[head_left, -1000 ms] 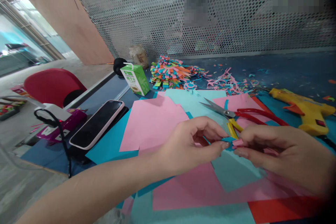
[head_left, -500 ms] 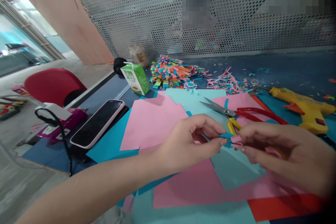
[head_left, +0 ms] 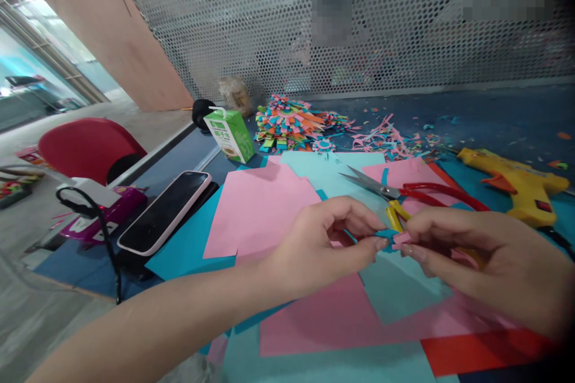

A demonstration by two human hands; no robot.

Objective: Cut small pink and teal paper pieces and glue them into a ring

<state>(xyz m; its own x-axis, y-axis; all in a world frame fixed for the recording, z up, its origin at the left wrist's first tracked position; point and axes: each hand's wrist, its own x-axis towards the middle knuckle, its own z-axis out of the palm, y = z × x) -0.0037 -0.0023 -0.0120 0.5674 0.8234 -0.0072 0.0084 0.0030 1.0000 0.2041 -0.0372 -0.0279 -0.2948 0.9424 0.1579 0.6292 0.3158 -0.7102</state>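
Observation:
Over the coloured sheets, my left hand (head_left: 330,245) pinches the blue part of a small blue and pink paper piece (head_left: 387,239) between thumb and fingers. My right hand (head_left: 489,257) grips the pink end of the same piece from the other side. Fingertips cover much of it, so its full shape is hidden. Just beyond the hands lie red-handled scissors (head_left: 392,191) with their blades pointing left. Beside them a yellow-handled tool (head_left: 395,219) is partly hidden by my right hand. Pink sheets (head_left: 265,203) and a pale blue sheet (head_left: 404,293) lie underneath.
A yellow glue gun (head_left: 525,182) lies at right. Behind stand a heap of fringed paper flowers (head_left: 287,122), paper scraps (head_left: 386,137) and a green drink carton (head_left: 231,136). A phone (head_left: 166,212) and purple power strip (head_left: 108,212) are at left. A perforated metal screen (head_left: 269,18) rises behind.
The pink end of the paper piece now sits closer between my right fingertips, which have shifted slightly left. My left hand's grip looks the same. The whole view has shifted slightly.

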